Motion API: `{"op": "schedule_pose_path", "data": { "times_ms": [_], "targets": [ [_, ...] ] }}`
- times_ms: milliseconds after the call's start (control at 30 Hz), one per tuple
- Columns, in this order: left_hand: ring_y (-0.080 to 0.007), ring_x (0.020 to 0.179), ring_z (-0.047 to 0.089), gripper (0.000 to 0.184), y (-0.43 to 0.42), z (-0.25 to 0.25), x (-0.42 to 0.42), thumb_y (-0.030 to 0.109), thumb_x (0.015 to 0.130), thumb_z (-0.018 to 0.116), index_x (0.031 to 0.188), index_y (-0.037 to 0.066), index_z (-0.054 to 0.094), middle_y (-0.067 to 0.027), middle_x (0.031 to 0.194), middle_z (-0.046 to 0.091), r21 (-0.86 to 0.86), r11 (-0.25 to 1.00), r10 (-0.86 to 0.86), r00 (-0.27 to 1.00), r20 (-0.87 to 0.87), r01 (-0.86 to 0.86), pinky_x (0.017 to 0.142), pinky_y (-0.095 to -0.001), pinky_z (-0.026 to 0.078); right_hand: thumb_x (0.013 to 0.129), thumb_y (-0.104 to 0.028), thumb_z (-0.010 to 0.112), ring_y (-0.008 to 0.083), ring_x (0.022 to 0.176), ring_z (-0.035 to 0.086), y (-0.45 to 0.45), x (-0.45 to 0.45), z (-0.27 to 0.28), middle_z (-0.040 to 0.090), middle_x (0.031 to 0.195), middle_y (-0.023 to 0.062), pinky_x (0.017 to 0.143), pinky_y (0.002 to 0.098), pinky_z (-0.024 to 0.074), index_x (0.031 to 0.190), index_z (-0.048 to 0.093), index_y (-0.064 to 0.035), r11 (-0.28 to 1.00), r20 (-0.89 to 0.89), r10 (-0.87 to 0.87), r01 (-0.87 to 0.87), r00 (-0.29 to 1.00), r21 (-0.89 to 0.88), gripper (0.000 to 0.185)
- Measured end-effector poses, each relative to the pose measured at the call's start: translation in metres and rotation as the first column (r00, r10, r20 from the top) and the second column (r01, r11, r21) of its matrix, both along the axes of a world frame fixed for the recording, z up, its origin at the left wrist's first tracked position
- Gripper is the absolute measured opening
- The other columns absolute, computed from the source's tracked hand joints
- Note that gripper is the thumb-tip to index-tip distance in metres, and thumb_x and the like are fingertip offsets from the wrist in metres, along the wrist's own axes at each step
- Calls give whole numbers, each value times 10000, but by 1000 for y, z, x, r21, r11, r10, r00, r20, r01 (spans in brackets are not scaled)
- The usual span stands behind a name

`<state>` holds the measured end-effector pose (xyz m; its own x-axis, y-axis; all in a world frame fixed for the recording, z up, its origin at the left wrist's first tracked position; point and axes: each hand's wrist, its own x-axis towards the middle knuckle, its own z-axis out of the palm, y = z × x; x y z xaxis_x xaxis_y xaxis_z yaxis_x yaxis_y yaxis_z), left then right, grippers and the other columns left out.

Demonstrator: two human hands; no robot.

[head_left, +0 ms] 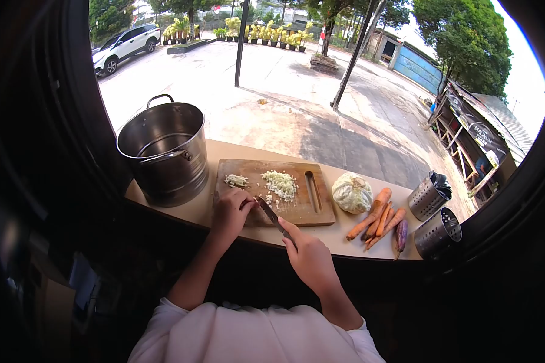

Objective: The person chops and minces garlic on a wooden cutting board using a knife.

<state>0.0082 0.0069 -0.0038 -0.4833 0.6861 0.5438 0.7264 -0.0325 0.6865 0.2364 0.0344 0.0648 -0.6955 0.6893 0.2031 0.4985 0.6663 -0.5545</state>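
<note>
My right hand (307, 251) is closed around the handle of a kitchen knife (269, 212). The blade points up and left over the near part of a wooden cutting board (241, 172). Close to the knife tip, my left hand (229, 210) has its fingers curled in a pinch at the board's left side; what lies between them is too small to make out. A heap of finely chopped pale pieces (280, 185) sits mid-board. Just beyond my left hand is a smaller pile of pale slices (236, 180).
A large steel pot (163, 175) stands left of the board. To the right are a pale cabbage (352, 193), several carrots (378, 215), a slim purple vegetable (401, 235) and two perforated metal holders (430, 196). The narrow counter (321, 239) ends at an open window.
</note>
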Motion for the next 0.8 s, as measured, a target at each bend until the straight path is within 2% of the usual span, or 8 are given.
{"op": "schedule_pose_path", "data": {
  "times_ms": [233, 333, 433, 533, 633, 800],
  "targets": [
    [-325, 863, 663, 124, -7, 6, 0, 91, 821, 791, 835, 28, 686, -120, 867, 666, -16, 999, -32, 999, -38, 31, 762, -423, 518, 1008, -184, 589, 409, 759, 669, -9, -6, -14, 680, 866, 181, 684, 502, 529, 1469, 534, -229, 993, 92, -19, 7, 996, 121, 466],
    [-331, 881, 660, 122, -9, 5, -1, 88, 822, 786, 844, 22, 686, -124, 875, 666, 5, 998, -58, 998, -21, 59, 773, -420, 519, 1002, -149, 569, 314, 640, 674, -10, -6, -20, 631, 774, 120, 587, 420, 564, 1520, 474, -180, 962, 148, 1, -41, 989, 269, 527],
    [-259, 733, 635, 115, -7, 5, -3, 15, 816, 782, 868, -16, 683, -125, 850, 643, 31, 998, -51, 994, -101, 54, 668, -357, 505, 993, -136, 571, 294, 626, 672, -10, -12, -24, 621, 766, 106, 582, 401, 569, 1533, 457, -167, 946, 215, -15, -56, 977, 319, 552],
    [-335, 862, 656, 105, -5, 2, -5, 60, 809, 780, 833, 23, 685, -128, 865, 661, -15, 999, -51, 999, -8, 51, 764, -411, 518, 1012, -188, 583, 378, 743, 683, -10, -27, -21, 679, 845, 174, 670, 487, 545, 1464, 536, -191, 983, 218, -52, 12, 975, 181, 455],
    [-300, 803, 663, 93, -7, 4, -5, 58, 821, 779, 848, 20, 698, -124, 844, 656, -18, 998, -54, 999, -9, 54, 720, -390, 526, 1013, -194, 580, 399, 766, 679, 0, -26, -16, 691, 863, 190, 693, 498, 539, 1445, 552, -193, 988, 150, -28, 4, 988, 156, 433],
    [-221, 725, 685, 111, -8, 5, -2, 73, 837, 798, 893, 14, 723, -115, 857, 685, 32, 997, -67, 995, 68, 65, 657, -334, 550, 1000, -182, 599, 424, 833, 670, 9, -5, 4, 699, 894, 212, 729, 508, 517, 1423, 565, -195, 1000, 73, 13, -13, 997, 9, 424]
  ]
}}
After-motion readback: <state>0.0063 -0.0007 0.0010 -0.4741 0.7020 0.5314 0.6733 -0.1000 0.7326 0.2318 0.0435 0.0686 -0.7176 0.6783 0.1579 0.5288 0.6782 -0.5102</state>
